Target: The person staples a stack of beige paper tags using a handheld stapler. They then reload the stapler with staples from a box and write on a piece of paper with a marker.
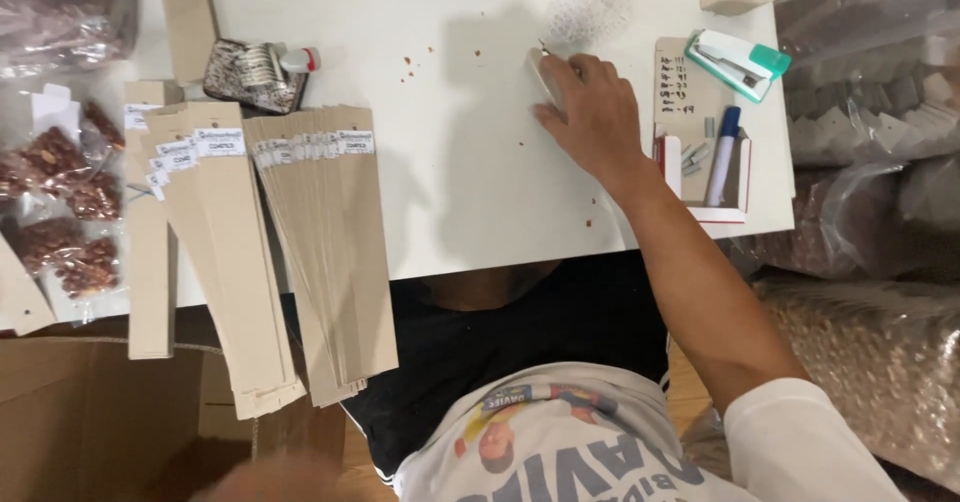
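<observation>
My right hand [590, 112] reaches over the white table [450, 192] from the lower right. Its fingers are closed on a small, pale, flat object [543, 74] lying on the tabletop, with a thin tip sticking out at its far end. Small reddish-brown crumbs [470, 54] are scattered just left of the hand. A crumpled piece of clear plastic [590, 4] lies right behind the hand. My left hand does not show clearly; only a blurred skin-coloured shape [265, 482] sits at the bottom edge.
Fanned stacks of long tan paper sleeves with white labels [300, 252] hang over the table's near edge at left. A teal-and-white stapler [740, 60] and a small box holding a blue marker [722, 157] lie at right. Bags of reddish-brown nuts [70, 202] sit far left, above a cardboard box [90, 412].
</observation>
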